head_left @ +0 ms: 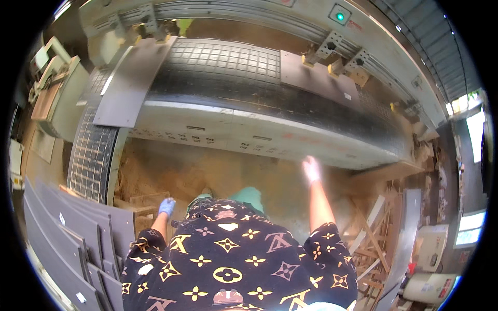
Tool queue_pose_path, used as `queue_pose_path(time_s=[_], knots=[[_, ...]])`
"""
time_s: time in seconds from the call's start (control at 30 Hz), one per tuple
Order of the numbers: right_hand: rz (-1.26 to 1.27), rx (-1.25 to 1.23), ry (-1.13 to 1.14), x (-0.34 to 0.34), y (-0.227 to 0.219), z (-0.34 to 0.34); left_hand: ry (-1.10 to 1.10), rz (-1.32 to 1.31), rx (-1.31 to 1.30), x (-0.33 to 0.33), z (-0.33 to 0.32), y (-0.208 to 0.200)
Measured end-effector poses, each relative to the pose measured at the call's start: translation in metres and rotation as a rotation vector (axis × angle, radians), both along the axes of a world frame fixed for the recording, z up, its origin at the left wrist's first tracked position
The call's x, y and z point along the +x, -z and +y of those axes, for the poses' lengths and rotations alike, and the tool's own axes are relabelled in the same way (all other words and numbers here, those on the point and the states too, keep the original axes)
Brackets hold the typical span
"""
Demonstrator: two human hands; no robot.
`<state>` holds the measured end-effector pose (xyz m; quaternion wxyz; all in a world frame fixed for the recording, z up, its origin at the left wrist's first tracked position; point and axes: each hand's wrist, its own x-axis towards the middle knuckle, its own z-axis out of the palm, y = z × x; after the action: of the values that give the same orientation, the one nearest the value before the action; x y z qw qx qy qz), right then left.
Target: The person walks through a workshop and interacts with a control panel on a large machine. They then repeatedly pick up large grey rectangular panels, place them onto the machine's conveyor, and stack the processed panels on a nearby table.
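My left hand [166, 207], in a blue glove, hangs low beside my body, near the stack of grey panels at the left. No object shows in it, and its fingers are too small to make out. My right hand [311, 170], pale and somewhat blurred, reaches forward near the front side of a long machine bed [218, 124]. Its thumb and fingers look apart, with nothing between them. On the bed lie a grey panel [129, 85] at the left, jutting over the front edge, and another grey panel [316, 78] at the right, below the clamps.
Grey panels [78, 228] lean in a stack at the lower left. Wood scraps [371, 249] and a tall grey board [410, 223] stand at the lower right. A rail with clamps [332, 44] and a lit green button [340, 16] run along the back. Sawdust covers the floor [218, 168].
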<state>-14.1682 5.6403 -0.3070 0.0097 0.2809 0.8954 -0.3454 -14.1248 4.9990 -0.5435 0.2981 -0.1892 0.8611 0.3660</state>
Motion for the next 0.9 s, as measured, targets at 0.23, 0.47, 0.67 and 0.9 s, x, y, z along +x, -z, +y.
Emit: queue_pose_path(time_s=[0.23, 0.47, 0.67, 0.9], knots=[[-0.016, 0.248, 0.187, -0.094, 0.068, 0.186, 0.024, 0.319, 0.278, -0.188, 0.146, -0.116], [-0.332, 0.414, 0.282, -0.226, -0.011, 0.324, 0.079, 0.269, 0.278, -0.210, 0.346, -0.157], [-0.566, 0.528, 0.259, -0.317, -0.019, 0.431, 0.146, -0.081, 0.143, -0.173, 0.419, -0.152], [-0.582, 0.594, 0.207, -0.365, 0.004, 0.500, -0.129, -0.194, 0.078, -0.161, 0.415, -0.142]])
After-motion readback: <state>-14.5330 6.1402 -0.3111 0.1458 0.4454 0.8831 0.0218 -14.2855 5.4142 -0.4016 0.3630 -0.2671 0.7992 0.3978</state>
